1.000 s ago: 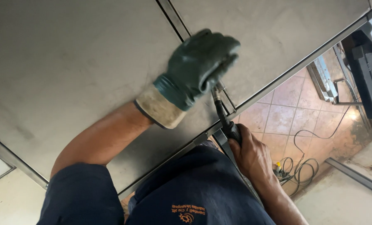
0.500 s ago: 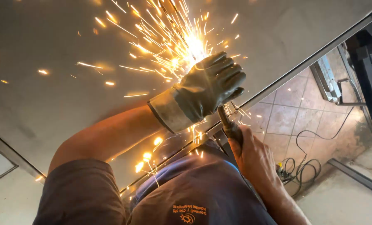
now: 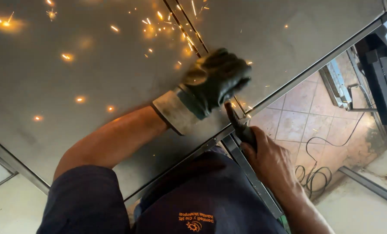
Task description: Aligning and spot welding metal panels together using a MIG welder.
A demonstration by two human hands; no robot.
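Gloved left hand flat on metal sheet; right hand grip closed round dark tool below glove.

Grey sheet-metal panel, sparks scattered; gloved hand pressed on it

open sheet metal panel left of the gloved left hand; steel frame bar and coiled cable crowding the right
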